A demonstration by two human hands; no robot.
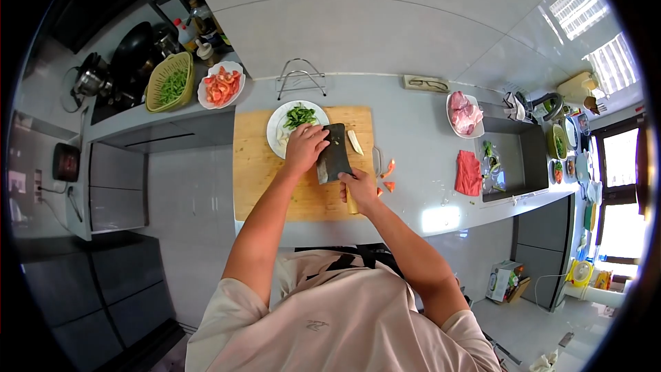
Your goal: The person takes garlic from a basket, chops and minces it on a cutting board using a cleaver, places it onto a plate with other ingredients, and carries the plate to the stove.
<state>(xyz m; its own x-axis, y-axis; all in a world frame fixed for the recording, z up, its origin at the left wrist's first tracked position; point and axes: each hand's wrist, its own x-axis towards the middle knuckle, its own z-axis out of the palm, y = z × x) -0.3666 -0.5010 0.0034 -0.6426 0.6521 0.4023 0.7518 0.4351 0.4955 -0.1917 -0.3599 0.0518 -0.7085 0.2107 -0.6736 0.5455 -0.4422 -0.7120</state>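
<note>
My right hand [359, 189] grips the handle of a cleaver [333, 155], whose broad dark blade lies over the wooden cutting board [258, 193]. Small pale bits stick to the blade. My left hand [306, 146] reaches over the right edge of a white plate [277, 121], its fingertips close to the blade; what is under the fingers is hidden. Chopped green pieces [299, 116] and some pale pieces lie on that plate. Right of the blade, a pale peeled piece [354, 142] rests on the board. Several red scraps [390, 186] are on the counter beside the board.
At the left are a green basket of green pieces [153, 89] and a white bowl of cut tomato [239, 77]. A wire rack [300, 77] stands behind the board. Raw meat [465, 114] in a white dish, a red cloth [468, 173] and the sink [533, 158] are right.
</note>
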